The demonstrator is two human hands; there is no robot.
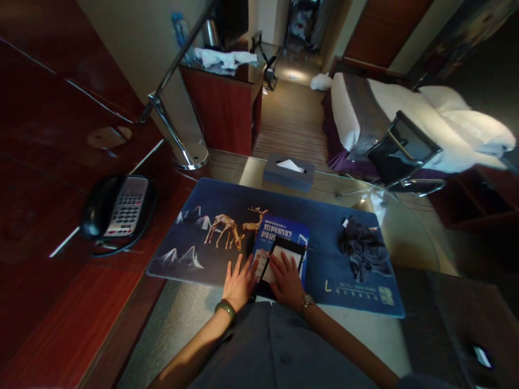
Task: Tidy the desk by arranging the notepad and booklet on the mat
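1. A blue leaflet [284, 237] with a black card [279, 265] on top lies at the near middle of a blue desk mat [227, 205].
2. The left hand [240, 283] rests flat, fingers spread, at the leaflet's left edge.
3. The right hand [287, 281] lies flat, fingers together, on the black card.
4. A crumpled dark cloth [365, 248] sits right of them.
5. A tissue box [288, 172] stands beyond; a desk phone [119, 208] sits far left.
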